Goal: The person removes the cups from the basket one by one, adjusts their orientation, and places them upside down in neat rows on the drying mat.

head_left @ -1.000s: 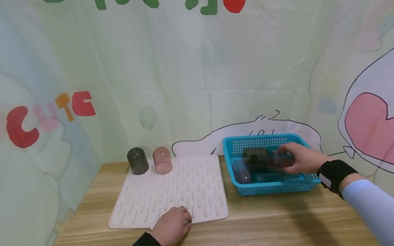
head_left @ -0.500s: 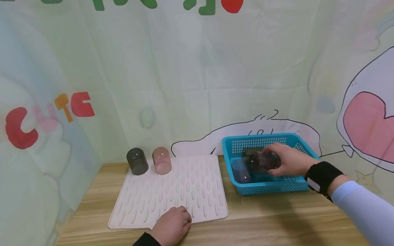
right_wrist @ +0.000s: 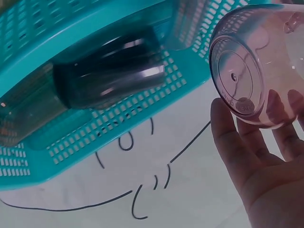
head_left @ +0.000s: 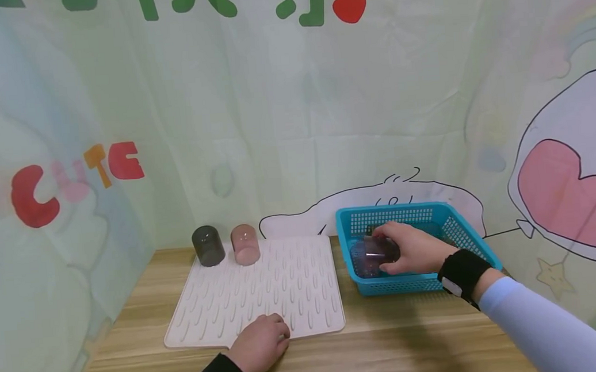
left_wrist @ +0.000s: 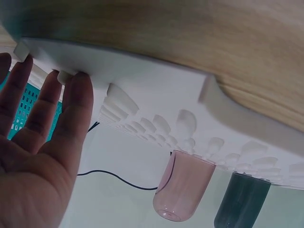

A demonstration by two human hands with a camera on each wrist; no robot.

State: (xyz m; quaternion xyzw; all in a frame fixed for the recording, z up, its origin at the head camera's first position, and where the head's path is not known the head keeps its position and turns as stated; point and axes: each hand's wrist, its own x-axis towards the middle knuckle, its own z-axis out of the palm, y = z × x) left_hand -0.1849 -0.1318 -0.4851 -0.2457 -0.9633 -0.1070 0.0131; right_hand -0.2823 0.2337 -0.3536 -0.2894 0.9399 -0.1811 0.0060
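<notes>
My right hand grips a clear pinkish cup over the left part of the blue plastic basket. In the right wrist view the cup's round base faces the camera, and fingers curl along its side. Other cups lie in the basket, among them a dark one. My left hand rests at the front edge of the white ridged mat, its fingers loosely bent against it. On the mat's far left, a dark grey cup and a pink cup stand upside down.
The wooden table runs in front of the mat and basket. A printed cloth backdrop hangs right behind them. The basket stands to the right of the mat, a narrow strip of table between them.
My right hand has moved left across the basket, with the pinkish cup in its grip. My left hand and the two cups on the mat stay where they were.
</notes>
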